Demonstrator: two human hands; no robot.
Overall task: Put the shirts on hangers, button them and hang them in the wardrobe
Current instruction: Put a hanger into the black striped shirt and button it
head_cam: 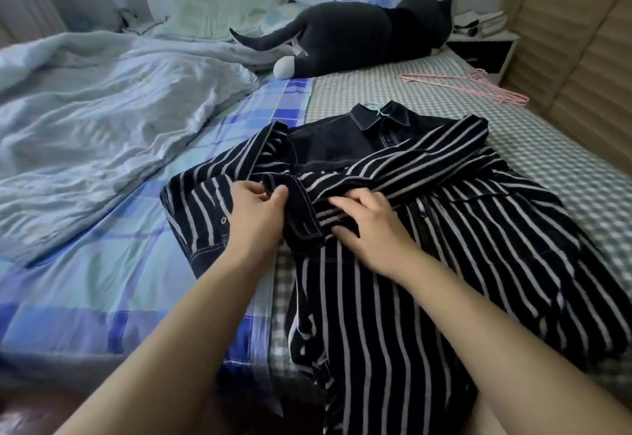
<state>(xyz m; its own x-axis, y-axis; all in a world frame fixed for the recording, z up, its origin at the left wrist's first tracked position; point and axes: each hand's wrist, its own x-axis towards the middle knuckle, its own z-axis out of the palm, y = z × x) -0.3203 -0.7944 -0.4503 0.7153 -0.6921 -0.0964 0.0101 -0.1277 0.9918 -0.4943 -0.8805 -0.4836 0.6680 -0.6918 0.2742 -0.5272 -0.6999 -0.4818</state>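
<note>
Left hand (254, 210): thumb and fingers pinch a fold of the striped shirt (427, 263) at its front edge, near the middle of the garment. Right hand (367, 226): fingers curled down onto the bunched striped cloth just beside the left hand, thumb tucked under a fold; it appears to grip the fabric, though the exact hold is partly hidden.

Striped shirt lies spread on the bed (393, 89), front open, one sleeve thrown across the chest. Snap fasteners show on the left placket. No hanger visible inside it.

Beyond it, partly under the striped sleeve, a dark shirt (328, 140) with a pale green hanger hook (374, 108) poking from its collar; it looks buttoned.

Farther off, pink hangers (468, 87) lie near the right edge of the bed, well apart from the hands. A plush cat (349, 41) and a rumpled quilt (102, 109) sit behind and to the left.

Risks, as judged:
- The crossed sleeve may get trapped inside when the fronts are closed, so the plackets misalign.
- Pulling the striped shirt could drag the dark shirt and shift it off its hanger, since they overlap.
- Fastening before a hanger is inserted would make insertion awkward.
</note>
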